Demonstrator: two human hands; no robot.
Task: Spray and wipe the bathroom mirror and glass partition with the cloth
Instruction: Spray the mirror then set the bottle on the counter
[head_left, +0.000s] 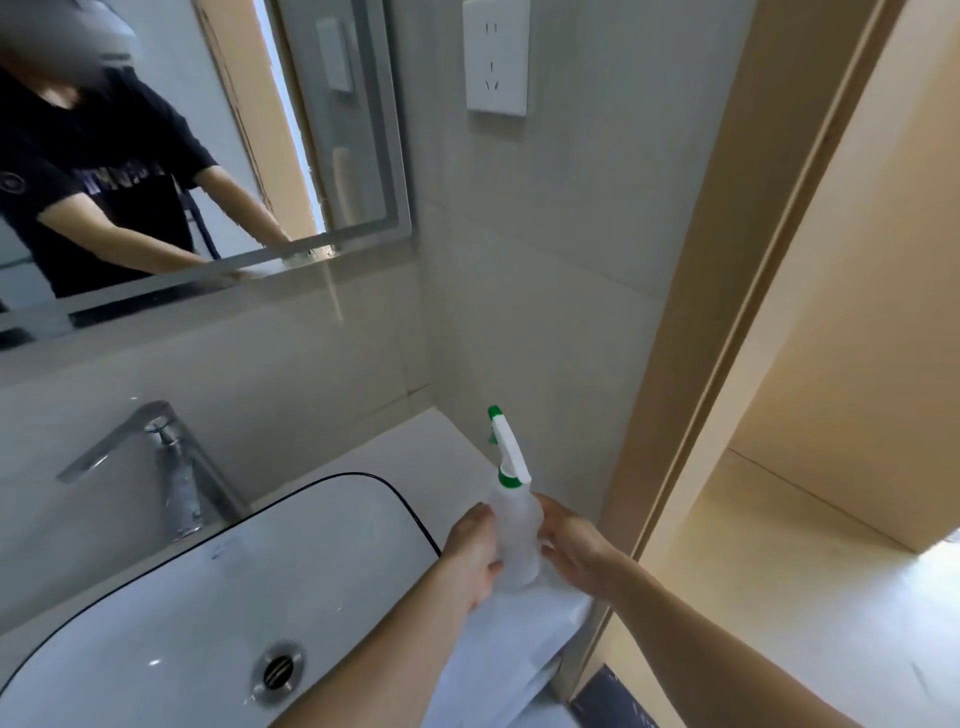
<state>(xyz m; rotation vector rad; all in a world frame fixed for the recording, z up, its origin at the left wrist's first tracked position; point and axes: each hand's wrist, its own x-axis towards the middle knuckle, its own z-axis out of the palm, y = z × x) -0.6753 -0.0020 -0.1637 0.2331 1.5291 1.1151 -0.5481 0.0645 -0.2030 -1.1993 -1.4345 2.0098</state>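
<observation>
Lighting was soft, even, moderately bright. Glare patches showed on sink (156, 623) and faucet (156, 447). Wide-angle lens bent straight edges. Whole frame was slightly soft, compressed.

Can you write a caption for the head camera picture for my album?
Both hands, left and right, hold the spray bottle over the cloth beside the sink.

The translucent spray bottle with green-and-white trigger head (514, 530) stands in the counter's right corner, hemmed by the grey tiled side wall (545, 312); leftward, open white oval basin (156, 623) (chrome tap (171, 467) behind)
</observation>
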